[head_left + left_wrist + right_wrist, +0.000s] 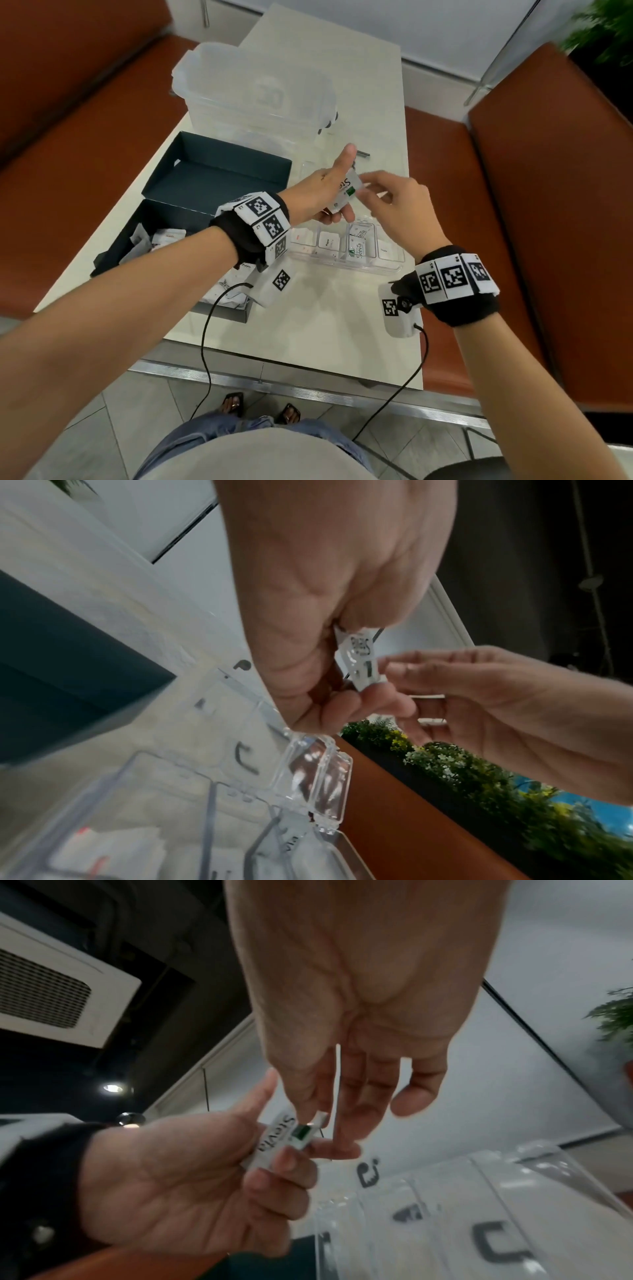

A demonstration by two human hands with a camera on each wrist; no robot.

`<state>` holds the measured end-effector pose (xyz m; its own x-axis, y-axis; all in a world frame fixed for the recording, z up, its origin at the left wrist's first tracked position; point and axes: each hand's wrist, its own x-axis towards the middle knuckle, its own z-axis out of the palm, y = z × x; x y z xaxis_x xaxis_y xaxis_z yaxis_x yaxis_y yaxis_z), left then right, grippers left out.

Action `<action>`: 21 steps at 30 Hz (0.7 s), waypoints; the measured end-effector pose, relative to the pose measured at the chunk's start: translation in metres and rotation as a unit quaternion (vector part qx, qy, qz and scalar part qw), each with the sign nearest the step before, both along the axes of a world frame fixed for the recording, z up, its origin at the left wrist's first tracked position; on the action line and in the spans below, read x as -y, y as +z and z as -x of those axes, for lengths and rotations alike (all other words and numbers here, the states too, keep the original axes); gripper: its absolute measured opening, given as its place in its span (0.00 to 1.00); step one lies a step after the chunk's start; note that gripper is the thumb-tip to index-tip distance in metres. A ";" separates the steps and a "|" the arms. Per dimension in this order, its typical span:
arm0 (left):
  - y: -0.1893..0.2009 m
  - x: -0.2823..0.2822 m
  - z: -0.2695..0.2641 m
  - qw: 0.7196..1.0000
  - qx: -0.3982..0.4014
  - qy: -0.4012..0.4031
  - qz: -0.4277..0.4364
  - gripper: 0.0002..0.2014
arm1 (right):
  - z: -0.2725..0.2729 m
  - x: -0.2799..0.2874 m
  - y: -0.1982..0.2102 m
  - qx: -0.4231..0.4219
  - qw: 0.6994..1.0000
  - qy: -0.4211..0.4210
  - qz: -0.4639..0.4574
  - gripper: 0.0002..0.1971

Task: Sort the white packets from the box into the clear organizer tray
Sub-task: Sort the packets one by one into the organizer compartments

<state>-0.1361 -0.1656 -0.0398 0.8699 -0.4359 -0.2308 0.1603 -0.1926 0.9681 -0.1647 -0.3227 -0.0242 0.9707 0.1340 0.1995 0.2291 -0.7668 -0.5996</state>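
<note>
Left of the clear organizer tray (346,265) the dark box (164,219) lies open on the pale table (342,325), loose white packets (168,236) heaped in the half nearer the person; only the head view shows this, along with the tray's compartments, several already holding packets. Behind the tray stands a large frosted plastic container (253,89). Above the tray's far edge the left hand (318,192) holds a small stack of Stevia packets (347,192), thumb raised and straight, the other fingers curled under the stack. The left wrist view shows the tray's open lid (322,777) just below that hand, which the head view hides behind the hands. The right wrist view shows the packet's printed name and green mark (301,1133) plainly. To the right, the right hand (394,209) meets the stack, thumb and forefinger pinching the end of the top packet, its remaining fingers loosely spread.
</note>
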 end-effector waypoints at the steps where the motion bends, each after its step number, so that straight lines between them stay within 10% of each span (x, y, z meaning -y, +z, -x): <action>1: 0.002 0.004 0.001 1.000 -0.001 -0.011 0.014 0.38 | 0.001 -0.003 0.003 -0.008 1.000 0.006 0.002 0.13; 21: -0.011 0.040 -0.007 0.992 0.049 -0.006 -0.120 0.15 | -0.032 0.086 -0.036 -0.113 0.983 -0.034 0.138 0.09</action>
